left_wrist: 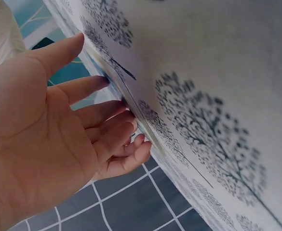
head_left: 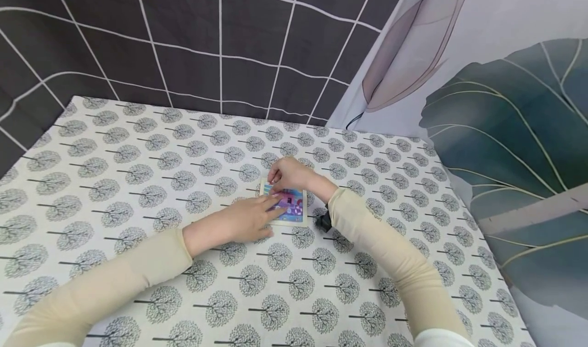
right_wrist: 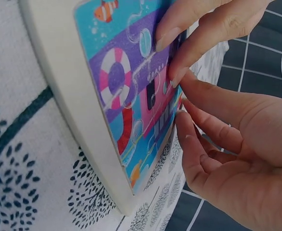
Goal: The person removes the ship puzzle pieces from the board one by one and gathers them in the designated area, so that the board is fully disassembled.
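Note:
A small jigsaw puzzle [right_wrist: 143,103] with a sea picture lies in a pale frame [head_left: 294,223] on the table, showing a fish, a striped life ring and a pink shape. My left hand [head_left: 245,218] reaches over its left side, its fingers extended and their tips on the picture. In the left wrist view the left palm [left_wrist: 32,110] faces the camera. My right hand [head_left: 290,174] bends over the puzzle's far side. Its thumb and fingers [right_wrist: 191,137] pinch at the puzzle's far edge, where a sliver of a coloured piece [right_wrist: 181,103] shows between the tips; the rest is hidden.
A white cloth [head_left: 275,296] printed with grey trees covers the table. A black object [head_left: 323,221] shows by the right wrist. Behind the table hangs a dark curtain with white grid lines [head_left: 184,46]; a leaf-patterned curtain [head_left: 505,148] hangs at the right.

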Motion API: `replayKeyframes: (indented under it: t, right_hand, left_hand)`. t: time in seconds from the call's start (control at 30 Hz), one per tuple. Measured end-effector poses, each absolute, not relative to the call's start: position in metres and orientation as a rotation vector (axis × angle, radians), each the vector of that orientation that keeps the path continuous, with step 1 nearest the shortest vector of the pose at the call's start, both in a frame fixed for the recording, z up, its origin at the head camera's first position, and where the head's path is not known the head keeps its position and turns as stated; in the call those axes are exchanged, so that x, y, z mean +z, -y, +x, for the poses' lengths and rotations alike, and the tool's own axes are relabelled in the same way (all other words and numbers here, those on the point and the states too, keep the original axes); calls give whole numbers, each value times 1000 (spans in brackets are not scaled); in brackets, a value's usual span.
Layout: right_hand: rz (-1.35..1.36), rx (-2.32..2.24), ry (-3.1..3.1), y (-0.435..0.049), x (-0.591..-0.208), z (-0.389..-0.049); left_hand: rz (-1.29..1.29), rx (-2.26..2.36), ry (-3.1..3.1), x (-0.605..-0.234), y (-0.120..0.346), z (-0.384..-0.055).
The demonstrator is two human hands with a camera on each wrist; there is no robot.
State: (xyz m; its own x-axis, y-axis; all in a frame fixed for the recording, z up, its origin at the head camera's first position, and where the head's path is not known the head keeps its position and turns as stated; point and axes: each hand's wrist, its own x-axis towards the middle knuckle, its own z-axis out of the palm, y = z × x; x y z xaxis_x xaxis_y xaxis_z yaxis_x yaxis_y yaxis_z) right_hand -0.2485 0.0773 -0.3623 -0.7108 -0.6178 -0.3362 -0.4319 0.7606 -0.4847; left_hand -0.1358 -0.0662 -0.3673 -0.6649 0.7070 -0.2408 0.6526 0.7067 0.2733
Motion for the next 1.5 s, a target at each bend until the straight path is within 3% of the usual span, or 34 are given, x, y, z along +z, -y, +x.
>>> replayKeyframes:
  t: [1.5]
  right_hand:
    - [-832, -368, -2384, -73, -354, -252]
  left_hand:
    - [1069, 183, -2588, -364, 66, -138]
